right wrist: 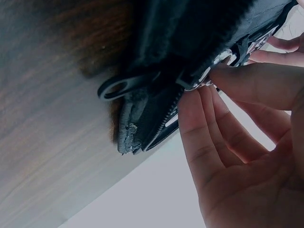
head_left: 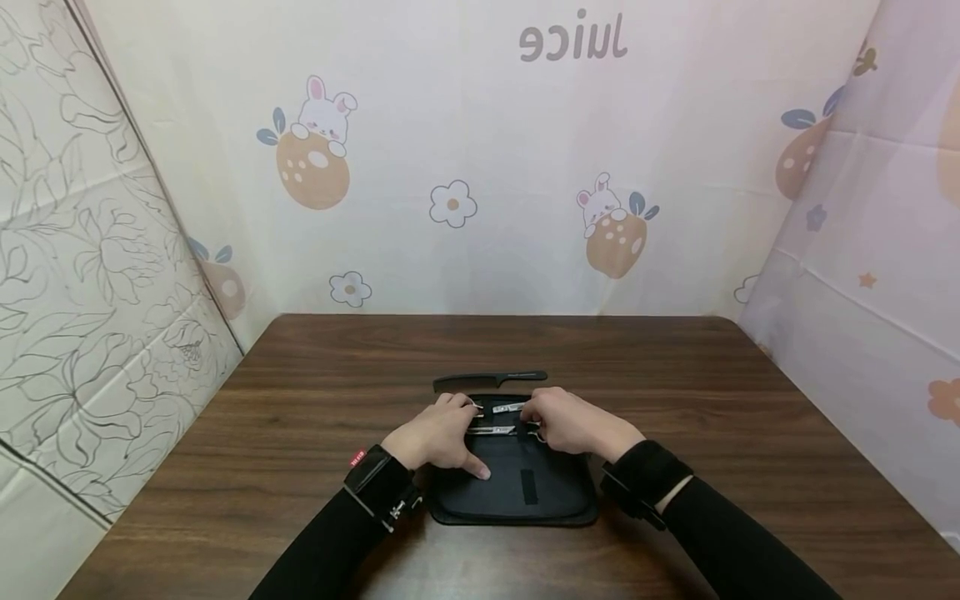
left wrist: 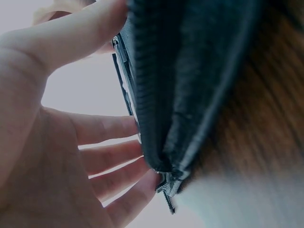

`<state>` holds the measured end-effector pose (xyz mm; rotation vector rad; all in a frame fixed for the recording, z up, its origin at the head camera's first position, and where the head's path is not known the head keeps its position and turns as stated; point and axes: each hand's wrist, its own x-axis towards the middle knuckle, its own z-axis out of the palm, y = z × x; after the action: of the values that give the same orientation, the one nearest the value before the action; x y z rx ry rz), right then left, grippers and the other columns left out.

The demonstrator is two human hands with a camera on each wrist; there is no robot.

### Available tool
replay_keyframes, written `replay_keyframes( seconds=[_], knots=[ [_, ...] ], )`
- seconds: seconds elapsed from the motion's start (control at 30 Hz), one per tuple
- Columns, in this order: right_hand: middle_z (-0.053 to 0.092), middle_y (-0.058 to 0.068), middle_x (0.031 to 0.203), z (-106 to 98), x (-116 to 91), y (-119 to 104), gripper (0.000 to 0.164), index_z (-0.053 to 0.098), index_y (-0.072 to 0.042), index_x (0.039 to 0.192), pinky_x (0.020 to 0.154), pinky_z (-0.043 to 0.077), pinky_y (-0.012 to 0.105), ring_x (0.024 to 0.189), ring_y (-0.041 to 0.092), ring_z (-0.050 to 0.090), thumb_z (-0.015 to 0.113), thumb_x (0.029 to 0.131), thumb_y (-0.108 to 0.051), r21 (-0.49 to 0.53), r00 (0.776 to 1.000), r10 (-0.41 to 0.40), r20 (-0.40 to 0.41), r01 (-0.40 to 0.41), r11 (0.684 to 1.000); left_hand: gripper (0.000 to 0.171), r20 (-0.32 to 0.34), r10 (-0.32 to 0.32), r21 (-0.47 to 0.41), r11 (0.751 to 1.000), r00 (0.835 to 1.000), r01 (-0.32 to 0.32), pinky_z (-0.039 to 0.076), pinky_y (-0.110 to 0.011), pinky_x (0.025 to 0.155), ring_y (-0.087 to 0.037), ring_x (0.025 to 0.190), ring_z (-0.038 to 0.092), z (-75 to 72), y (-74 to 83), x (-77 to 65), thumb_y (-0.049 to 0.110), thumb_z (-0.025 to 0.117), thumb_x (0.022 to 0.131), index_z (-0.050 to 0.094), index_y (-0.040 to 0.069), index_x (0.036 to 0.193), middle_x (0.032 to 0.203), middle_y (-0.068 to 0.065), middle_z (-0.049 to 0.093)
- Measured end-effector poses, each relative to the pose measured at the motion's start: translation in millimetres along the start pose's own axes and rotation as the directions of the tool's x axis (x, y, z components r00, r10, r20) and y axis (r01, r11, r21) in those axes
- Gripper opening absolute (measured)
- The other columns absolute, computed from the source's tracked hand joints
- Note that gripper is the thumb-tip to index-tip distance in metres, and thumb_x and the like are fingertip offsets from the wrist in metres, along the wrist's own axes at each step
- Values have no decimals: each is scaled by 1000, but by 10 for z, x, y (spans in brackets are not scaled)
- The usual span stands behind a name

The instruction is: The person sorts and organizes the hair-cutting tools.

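A black zip case (head_left: 487, 487) lies on the table with its flat front panel nearest me. Silver scissors (head_left: 491, 431) lie across its upper part, and a second silver pair (head_left: 508, 407) shows just behind them. My left hand (head_left: 444, 433) rests over the case's left side, thumb on the panel and fingertips by the metal at its far left edge. With thumb and fingers, my right hand (head_left: 573, 421) pinches the second scissors at their right end, which it mostly hides. In the right wrist view, a silver handle ring (right wrist: 224, 58) shows beside the thumb.
A black comb (head_left: 491, 381) lies behind the case on the brown wooden table (head_left: 337, 358). The case's zipper pull (right wrist: 114, 89) sticks out at its right side. A patterned curtain (head_left: 465, 125) hangs behind the table.
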<state>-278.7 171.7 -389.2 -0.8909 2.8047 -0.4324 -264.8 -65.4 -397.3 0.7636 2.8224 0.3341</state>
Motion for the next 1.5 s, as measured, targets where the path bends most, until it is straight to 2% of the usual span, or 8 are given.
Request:
replay_keyframes(
  seconds=[0.2, 0.47, 0.73, 1.0, 1.23, 1.5],
  knots=[
    [62, 6, 104, -27, 8, -4, 32, 73, -3, 118, 78, 52, 35, 83, 15, 55, 63, 91, 10, 17, 1000, 1, 10, -1, 1000, 97, 5, -11, 11, 1000, 1000, 11, 37, -44, 113, -30, 141, 38, -9, -3, -3, 59, 84, 76, 50, 2, 147, 151, -11, 46],
    [62, 3, 100, -80, 34, 9, 32, 74, -3, 114, 78, 51, 37, 84, 16, 54, 61, 89, 11, 15, 999, -36, 35, 35, 999, 96, 3, -2, 14, 1000, 1000, 2, 38, -43, 112, -30, 139, 39, -8, 14, -6, 59, 84, 76, 52, 2, 145, 149, -12, 46],
    [62, -1, 88, -127, 115, 4, 26, 75, -6, 112, 69, 45, 36, 76, 16, 53, 62, 92, 6, -11, 999, -17, 34, 17, 1000, 95, 1, -6, 17, 1000, 1000, 6, 38, -43, 112, -29, 138, 40, -11, 25, -9, 59, 84, 76, 52, 2, 145, 149, -11, 47],
    [66, 4, 100, -136, 213, -42, 19, 75, -8, 112, 74, 52, 37, 83, 15, 59, 68, 95, -5, -38, 998, 26, -56, -28, 999, 95, -7, -2, 30, 1000, 1000, 3, 39, -42, 111, -29, 136, 42, -4, 19, 0, 60, 84, 75, 53, 3, 144, 146, -10, 48],
    [65, 1, 96, -128, 345, -46, 17, 76, -10, 110, 72, 52, 37, 81, 14, 59, 68, 96, -9, -52, 997, 33, -76, -37, 998, 94, 5, -5, 31, 1000, 1000, 4, 39, -41, 111, -29, 137, 41, -5, 11, 0, 60, 83, 76, 52, 3, 145, 148, -10, 48],
    [66, 6, 109, -102, 445, -41, 21, 73, -6, 116, 84, 55, 42, 99, 23, 65, 69, 96, -12, -36, 991, 45, -128, -50, 998, 94, 10, -4, 46, 999, 1000, 4, 40, -41, 111, -29, 138, 40, -2, 5, 1, 62, 82, 77, 52, 4, 146, 149, -10, 47]
  ],
)
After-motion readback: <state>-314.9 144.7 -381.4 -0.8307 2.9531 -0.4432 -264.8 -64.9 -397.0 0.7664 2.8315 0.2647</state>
